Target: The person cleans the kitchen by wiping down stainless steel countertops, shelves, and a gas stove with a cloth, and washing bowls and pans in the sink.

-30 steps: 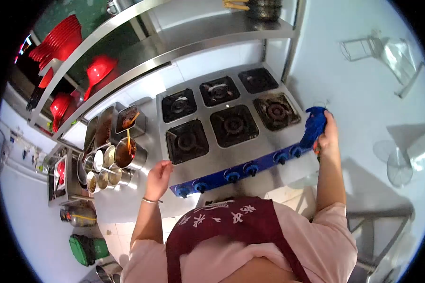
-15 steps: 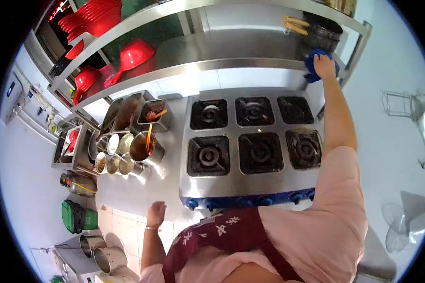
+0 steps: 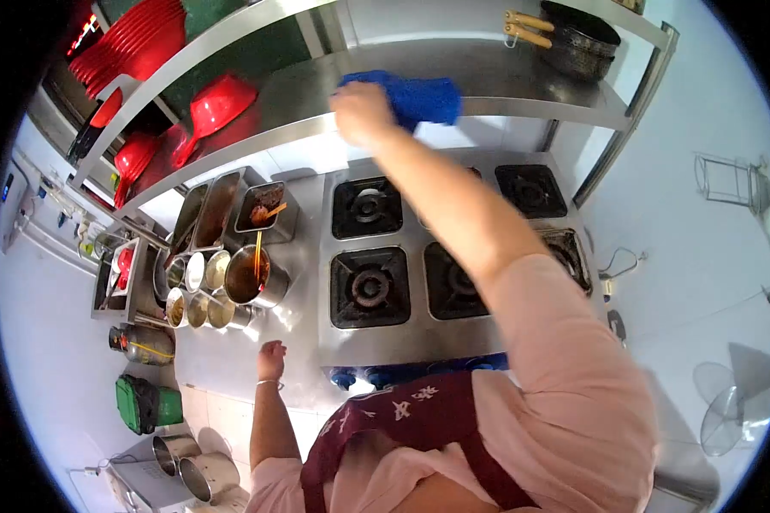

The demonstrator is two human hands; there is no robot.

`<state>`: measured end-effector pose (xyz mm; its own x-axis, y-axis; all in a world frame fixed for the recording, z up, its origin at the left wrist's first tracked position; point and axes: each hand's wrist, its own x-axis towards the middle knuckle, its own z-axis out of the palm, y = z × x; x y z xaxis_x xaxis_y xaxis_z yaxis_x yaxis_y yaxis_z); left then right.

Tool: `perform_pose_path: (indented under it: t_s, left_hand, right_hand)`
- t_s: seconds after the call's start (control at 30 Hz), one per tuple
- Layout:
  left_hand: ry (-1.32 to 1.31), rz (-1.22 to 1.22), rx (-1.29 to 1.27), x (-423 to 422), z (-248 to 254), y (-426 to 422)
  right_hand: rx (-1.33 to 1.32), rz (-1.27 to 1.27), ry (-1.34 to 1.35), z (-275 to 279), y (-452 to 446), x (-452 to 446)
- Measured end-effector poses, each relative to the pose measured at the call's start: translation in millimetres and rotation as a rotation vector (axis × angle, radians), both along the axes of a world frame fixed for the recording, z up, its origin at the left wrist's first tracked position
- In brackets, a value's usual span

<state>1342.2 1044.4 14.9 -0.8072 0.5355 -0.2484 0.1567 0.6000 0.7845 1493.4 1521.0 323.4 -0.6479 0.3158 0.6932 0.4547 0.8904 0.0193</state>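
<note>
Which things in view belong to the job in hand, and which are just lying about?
In use:
- blue cloth, in the right hand
- shelf, at the cloth

Lying about:
- wooden-handled pots
- red scoops
- stove
- green bin

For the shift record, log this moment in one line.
right hand: blue cloth at shelf | left hand: nothing visible | dark pans: right end of shelf

6 burners [image 3: 370, 289] (some partly hidden); 3 rectangular tubs [image 3: 280, 225]; 1 cloth [image 3: 429, 99]; 1 green bin [image 3: 169, 407]
</note>
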Motion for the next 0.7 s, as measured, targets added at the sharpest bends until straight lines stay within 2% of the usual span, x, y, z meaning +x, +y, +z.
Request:
perform_pose_path:
  t_s: [0.1,0.17,0.23,0.3,0.33,0.47,0.53,0.6,0.67,0.7]
  left_hand:
    - [0.106,-0.027,0.101,-5,15,26]
    - [0.124,-0.035,0.097,-10,18,27]
    - [0.129,-0.033,0.086,-13,19,14]
    - [0.066,0.044,0.063,-10,24,-6]
    - [0.003,0.104,0.044,-7,25,-17]
    - [-0.119,0.267,-0.038,-5,12,-78]
    - [-0.127,0.305,-0.06,-10,-4,-106]
    - [-0.021,0.259,-0.087,-10,-13,-122]
    - [0.211,0.115,-0.053,-29,-13,-115]
    - [0.464,-0.036,-0.082,-64,-36,-117]
  right_hand:
    - [0.012,-0.057,0.007,-4,-31,-41]
    - [-0.051,0.102,0.096,-5,-32,-40]
    - [0.223,0.22,0.043,-10,-14,-4]
    - [0.318,0.258,0.057,-9,10,38]
    - [0.249,0.217,-0.045,1,15,64]
    - [0.29,0.072,-0.102,1,60,157]
    - [0.18,-0.03,-0.174,7,73,204]
    - [0.139,-0.098,-0.16,5,92,247]
    - [0.14,-0.157,-0.155,5,108,279]
    - [0.144,-0.152,-0.159,3,110,283]
